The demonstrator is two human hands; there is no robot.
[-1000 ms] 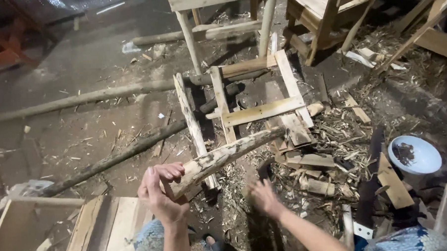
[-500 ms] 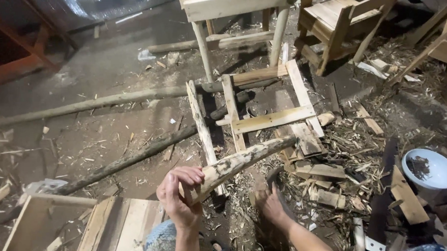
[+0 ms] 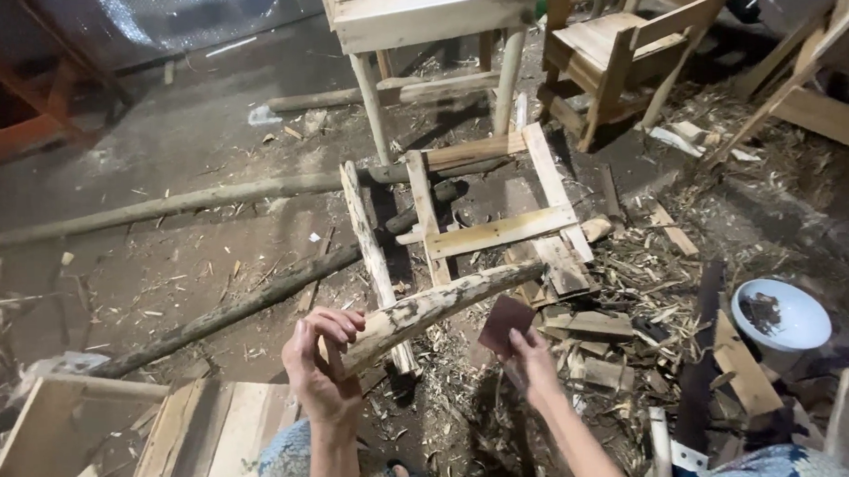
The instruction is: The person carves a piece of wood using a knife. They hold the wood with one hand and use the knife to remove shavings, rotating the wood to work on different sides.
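My left hand (image 3: 322, 364) grips the near end of a rough, peeled wooden stick (image 3: 436, 306) that slants up and to the right. My right hand (image 3: 530, 362) holds a small reddish-brown sheet of sandpaper (image 3: 505, 324) just below the stick's middle, apart from the wood. Behind the stick a wooden frame (image 3: 485, 234) of pale slats lies flat on the dirt floor.
Two long poles (image 3: 207, 199) lie across the floor at left. A pale wooden table (image 3: 426, 22) and a small chair (image 3: 625, 53) stand at the back. Wood scraps and shavings (image 3: 624, 297) litter the right, beside a white bowl (image 3: 783, 315). A wooden crate (image 3: 102, 438) sits bottom left.
The view has shifted down and left. My right hand has lifted from the shavings on the floor and now holds the sandpaper up near the stick. My left hand keeps its grip.
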